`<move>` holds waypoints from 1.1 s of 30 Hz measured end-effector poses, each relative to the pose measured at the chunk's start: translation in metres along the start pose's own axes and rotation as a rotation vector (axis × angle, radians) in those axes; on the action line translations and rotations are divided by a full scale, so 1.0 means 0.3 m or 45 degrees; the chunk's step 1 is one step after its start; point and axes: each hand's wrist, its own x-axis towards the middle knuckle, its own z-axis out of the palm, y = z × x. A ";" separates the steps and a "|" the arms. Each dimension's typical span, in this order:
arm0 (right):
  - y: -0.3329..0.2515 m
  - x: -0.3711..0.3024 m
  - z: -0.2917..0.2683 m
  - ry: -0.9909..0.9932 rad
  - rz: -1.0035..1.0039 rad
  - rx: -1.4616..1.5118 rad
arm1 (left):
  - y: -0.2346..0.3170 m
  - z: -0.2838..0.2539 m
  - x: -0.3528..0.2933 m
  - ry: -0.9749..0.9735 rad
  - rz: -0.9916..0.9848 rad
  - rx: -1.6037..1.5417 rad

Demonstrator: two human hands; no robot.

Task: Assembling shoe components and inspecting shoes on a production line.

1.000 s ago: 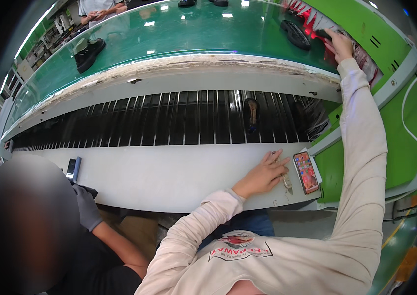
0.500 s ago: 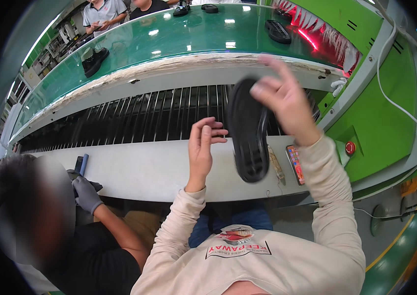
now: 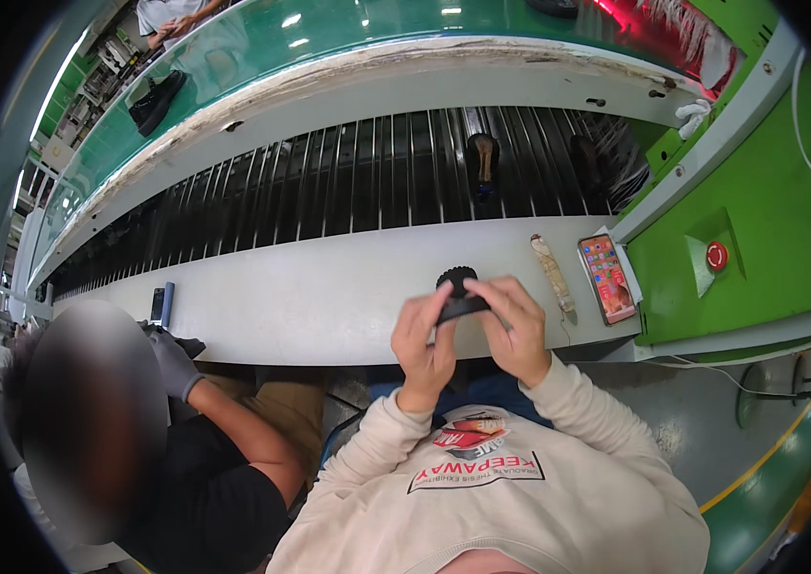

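Note:
A black shoe sole (image 3: pixel 464 308) is held between my two hands in front of my chest, over the near edge of the white ledge. It looks bent, with its ridged end turned up. My left hand (image 3: pixel 424 344) grips its left side and my right hand (image 3: pixel 518 335) its right side, thumbs and fingers closed on it. Part of the sole is hidden behind my fingers. Beyond the ledge, a dark shoe piece with a tan underside (image 3: pixel 485 163) lies on the metal rollers (image 3: pixel 367 182).
On the white ledge (image 3: pixel 329 297) lie a slim cloth-wrapped tool (image 3: pixel 554 275) and a phone (image 3: pixel 606 277). A red button (image 3: pixel 716 255) sits on the green machine at right. A gloved co-worker (image 3: pixel 176 364) sits at my left. A black shoe (image 3: pixel 156 102) stands on the green belt.
My right hand has brought the sole down from above the rollers toward my chest. My left hand, empty before, now grips it too. The view has tilted downward.

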 end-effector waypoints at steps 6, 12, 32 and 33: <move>0.004 -0.116 -0.013 -0.139 0.320 -0.038 | -0.010 0.000 -0.104 -0.164 -0.360 -0.117; -0.054 0.142 -0.003 0.108 -0.041 0.010 | 0.041 -0.023 0.187 0.075 -0.041 -0.114; 0.682 0.478 -0.488 -0.225 0.372 -0.978 | -0.450 0.033 0.171 -0.182 -0.865 -0.272; 0.598 0.455 -0.485 -0.234 0.453 -0.792 | -0.437 0.026 0.173 -0.198 -0.859 -0.253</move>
